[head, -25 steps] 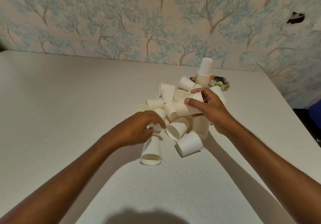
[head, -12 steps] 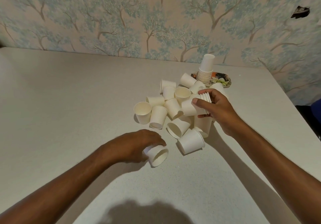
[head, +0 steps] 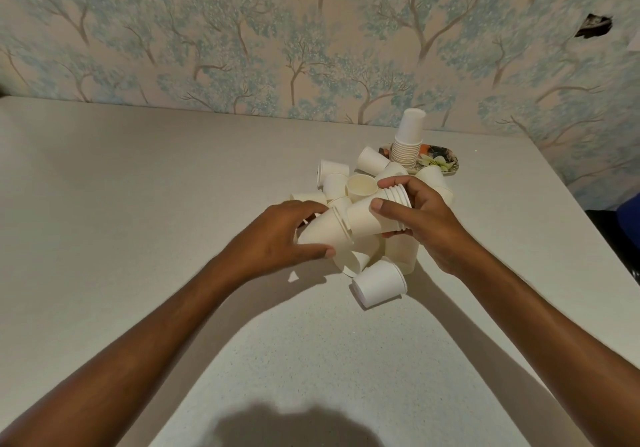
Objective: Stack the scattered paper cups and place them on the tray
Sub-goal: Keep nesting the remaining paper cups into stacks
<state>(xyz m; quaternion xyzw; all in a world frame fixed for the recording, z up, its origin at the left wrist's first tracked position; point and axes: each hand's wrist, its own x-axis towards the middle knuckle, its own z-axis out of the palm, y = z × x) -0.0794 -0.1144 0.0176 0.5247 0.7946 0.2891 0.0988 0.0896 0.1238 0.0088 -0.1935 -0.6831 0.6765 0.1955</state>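
Several white paper cups [head: 334, 183] lie scattered in a heap on the pale table. My right hand [head: 422, 218] grips a short stack of nested cups [head: 377, 216] held sideways above the heap. My left hand [head: 280, 235] holds a single cup [head: 323, 235] with its rim against the bottom end of that stack. One cup [head: 379, 283] lies on its side nearest me. At the back right a tall stack of cups [head: 408, 140] stands upside down on a small patterned tray [head: 446, 162].
The table [head: 138, 204] runs up to a wall with tree-pattern wallpaper [head: 277, 48]. Its right edge slants off at the right, with a dark object [head: 623, 238] beyond it. My head's shadow falls on the near table surface.
My left hand lifted the single cup off the table and brought it up and right to the bottom of the stack held by my right hand. The view moved closer.
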